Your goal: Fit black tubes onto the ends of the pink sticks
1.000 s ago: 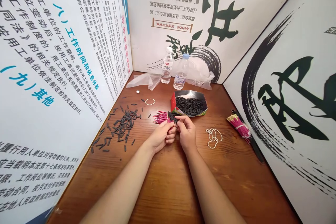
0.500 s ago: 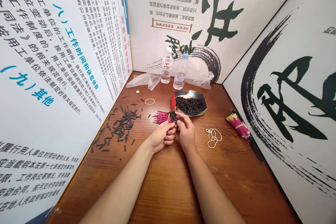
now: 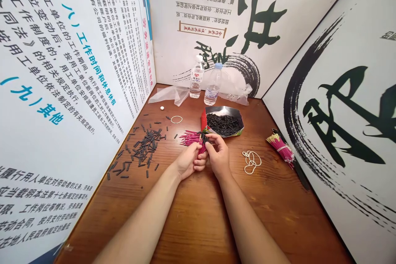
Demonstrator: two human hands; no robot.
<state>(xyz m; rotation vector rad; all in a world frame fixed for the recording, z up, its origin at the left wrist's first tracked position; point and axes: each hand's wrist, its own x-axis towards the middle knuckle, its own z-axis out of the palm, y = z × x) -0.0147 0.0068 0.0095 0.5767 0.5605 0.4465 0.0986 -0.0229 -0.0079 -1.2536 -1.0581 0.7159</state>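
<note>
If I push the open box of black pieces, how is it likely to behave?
The open box would probably slide rather than tip, since it sits low and wide. Its walls look thin, so they may bend if squeezed. The black pieces inside lie loose and could spill if it tilts.

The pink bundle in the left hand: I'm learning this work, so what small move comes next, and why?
Perhaps the right hand should press a black piece onto a gold tip: the left hand grips the pink bundle, where gold shows beside black at the right fingers.
</note>
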